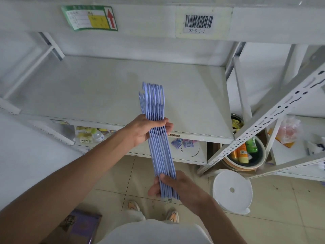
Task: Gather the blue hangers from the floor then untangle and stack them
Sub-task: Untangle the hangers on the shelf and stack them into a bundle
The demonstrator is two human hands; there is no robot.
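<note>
Stacking step: left hand (144, 130) gripping hangers (159, 138) near hooks, right hand (173, 184) clamping bottom ends; next, set bundle on shelf (105, 88)

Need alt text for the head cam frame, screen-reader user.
Two bare hands hold a neat bundle of blue hangers over a white shelf: left hand mid-bundle, right hand at the near end. Hooks point away; tiled floor below.

Pale blues against white and beige

The hangers (159, 138) are periwinkle blue; the shelf (112, 88) is off-white, with a green-bordered label (89, 17) bearing a red arrow and a black-striped barcode (199, 21); the floor (281, 208) is beige tile; the stool (232, 190) is white.
</note>
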